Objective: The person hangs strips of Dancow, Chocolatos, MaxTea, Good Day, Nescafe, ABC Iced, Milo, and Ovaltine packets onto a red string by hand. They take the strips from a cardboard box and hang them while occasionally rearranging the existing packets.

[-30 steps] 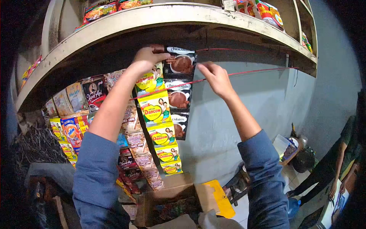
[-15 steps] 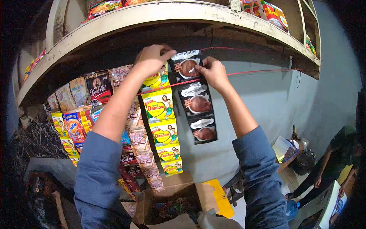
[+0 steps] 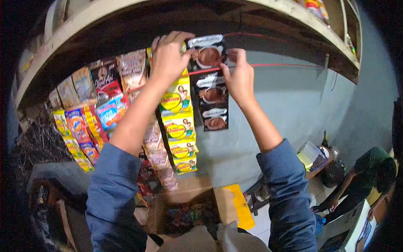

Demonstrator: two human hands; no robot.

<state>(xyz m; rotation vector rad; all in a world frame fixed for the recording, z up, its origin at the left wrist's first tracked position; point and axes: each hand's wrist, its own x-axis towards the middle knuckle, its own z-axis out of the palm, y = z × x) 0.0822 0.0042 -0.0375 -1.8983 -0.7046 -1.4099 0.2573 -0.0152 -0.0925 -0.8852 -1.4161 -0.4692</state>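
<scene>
A black strip of chocolate drink sachets (image 3: 213,95) hangs over a red string (image 3: 285,65) beneath the shelf. My left hand (image 3: 171,56) is at the strip's upper left edge, above the yellow Dancow sachets (image 3: 178,128); its fingers are bent, and the fingertips are partly hidden behind the packs. On the strip's right side, my right hand (image 3: 239,77) pinches the edge of the black sachets near the string. The top black sachet lies above the string, the others below it.
More sachet strips (image 3: 79,128) hang at the left. The wooden shelf (image 3: 268,12) curves overhead. Below are an open cardboard box (image 3: 191,185) and a yellow sheet (image 3: 241,206). Another person (image 3: 369,172) bends at the lower right, near a plastic container (image 3: 308,154).
The view has tilted, so the shelf and strips sit higher. My right hand has moved down the black strip's edge to near the string, while my left hand remains at its upper left.
</scene>
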